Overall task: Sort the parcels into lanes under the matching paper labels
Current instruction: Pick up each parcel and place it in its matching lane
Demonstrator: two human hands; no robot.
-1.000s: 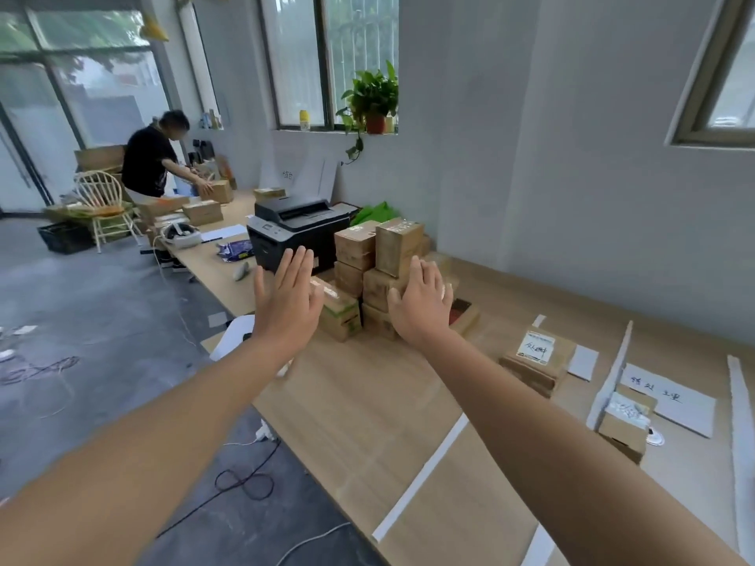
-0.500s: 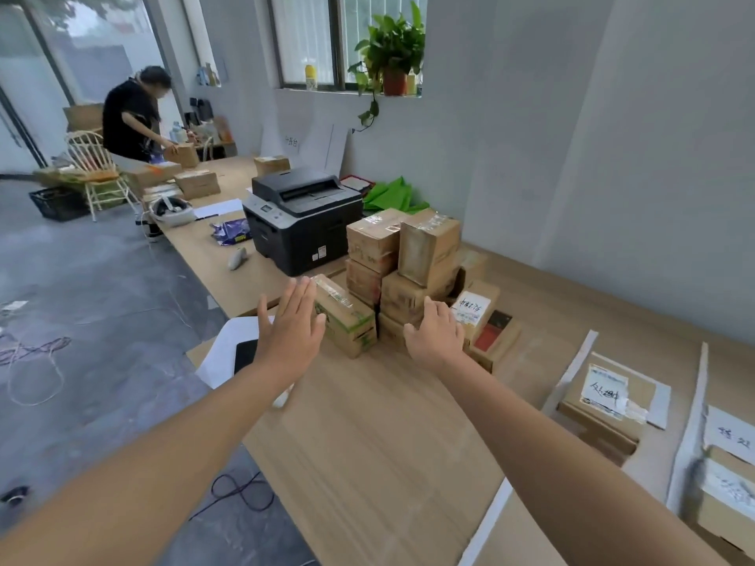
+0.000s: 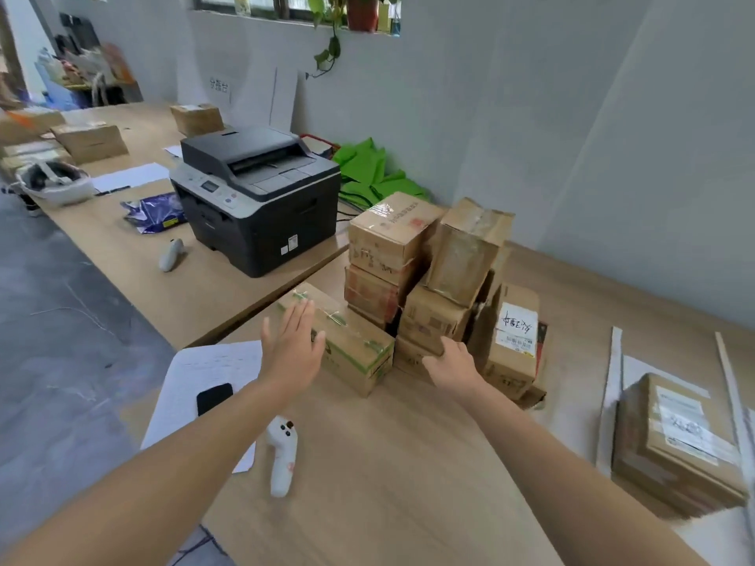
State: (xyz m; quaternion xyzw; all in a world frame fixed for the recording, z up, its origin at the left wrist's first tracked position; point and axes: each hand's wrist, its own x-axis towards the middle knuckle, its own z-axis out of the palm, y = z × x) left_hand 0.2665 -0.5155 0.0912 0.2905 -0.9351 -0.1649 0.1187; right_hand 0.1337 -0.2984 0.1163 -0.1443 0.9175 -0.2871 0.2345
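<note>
Left hand [image 3: 292, 349] spread flat beside green-printed carton [image 3: 347, 341]; right hand [image 3: 449, 361] open at stack [image 3: 425, 279] base; stiff taped cardboard, likely light, grip end faces

A white label [image 3: 515, 328] with dark handwritten characters, too blurred to read, sits on the upright parcel [image 3: 510, 353] just right of the right hand [image 3: 451, 361]. Farther right, a parcel [image 3: 678, 435] carries an unreadable label. A wall sign [image 3: 219, 85] far beyond the left hand [image 3: 292, 349] is illegible.
</note>
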